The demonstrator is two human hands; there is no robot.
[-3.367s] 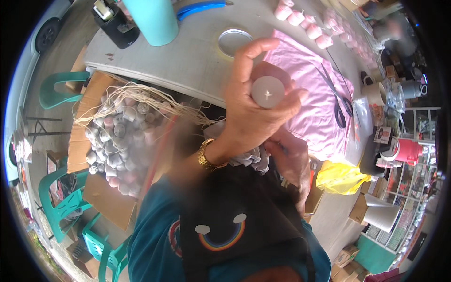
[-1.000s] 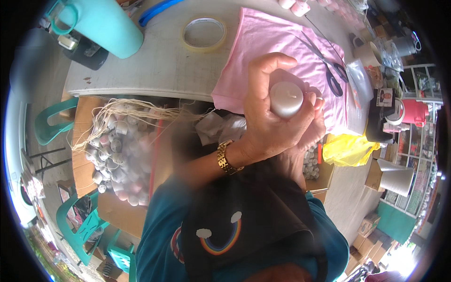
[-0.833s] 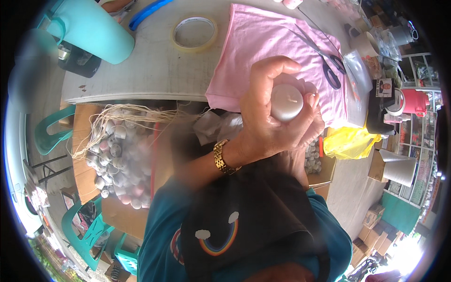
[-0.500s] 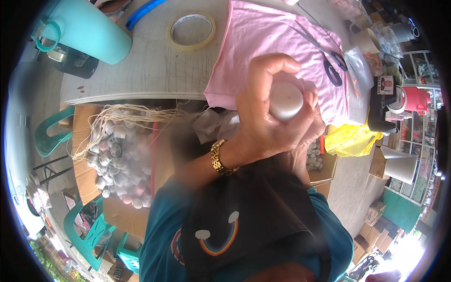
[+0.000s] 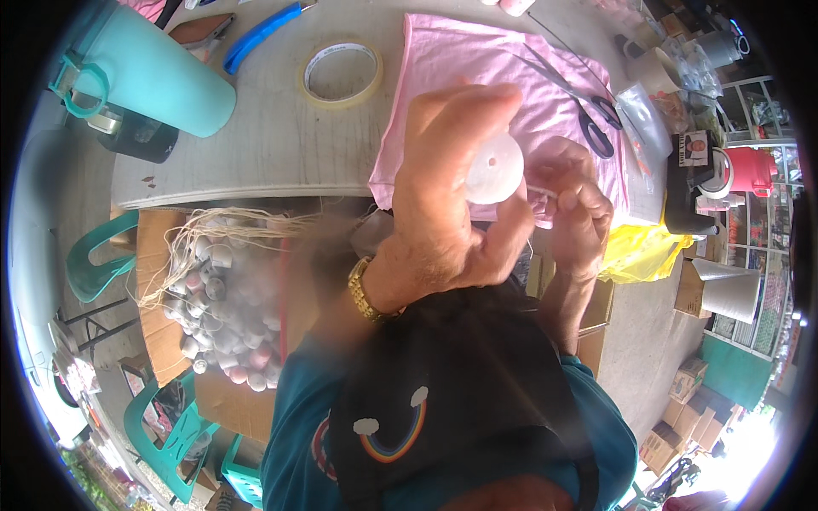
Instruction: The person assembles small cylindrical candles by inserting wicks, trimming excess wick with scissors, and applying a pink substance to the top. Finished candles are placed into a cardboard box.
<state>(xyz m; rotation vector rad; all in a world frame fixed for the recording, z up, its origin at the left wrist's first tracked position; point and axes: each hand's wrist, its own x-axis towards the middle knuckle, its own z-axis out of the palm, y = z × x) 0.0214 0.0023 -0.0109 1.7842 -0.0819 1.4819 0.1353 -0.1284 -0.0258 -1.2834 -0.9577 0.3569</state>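
**Threading a white candle held up close**

At the far left edge a tall turquoise plastic tumbler (image 5: 158, 72) lies on the grey table (image 5: 256, 145), and below the table edge a brown cardboard box (image 5: 158, 324) holds a heap of small white and pink round candles (image 5: 226, 307) with pale raffia strands (image 5: 213, 226) trailing over them. On the table sits a roll of clear yellowish tape (image 5: 342, 72) beside a pink cloth (image 5: 477, 77).

The left hand (image 5: 452, 204) is curled tight around a small white round candle (image 5: 494, 166), thumb and fingers clamped on its sides, its flat holed face turned towards the camera, raised in front of the cloth. The right hand (image 5: 579, 209) is pinched nearly closed just beside it, seemingly on a thin pale wick or string (image 5: 538, 192); what exactly it grips is too small to tell. The step looks like feeding that strand into the candle's hole, which calls for a steady aim at the centre.

Further right: black-handled scissors (image 5: 592, 119), a crumpled yellow plastic bag (image 5: 639, 251), a red and white jug (image 5: 741, 170), brown cartons (image 5: 673, 417) on the floor.
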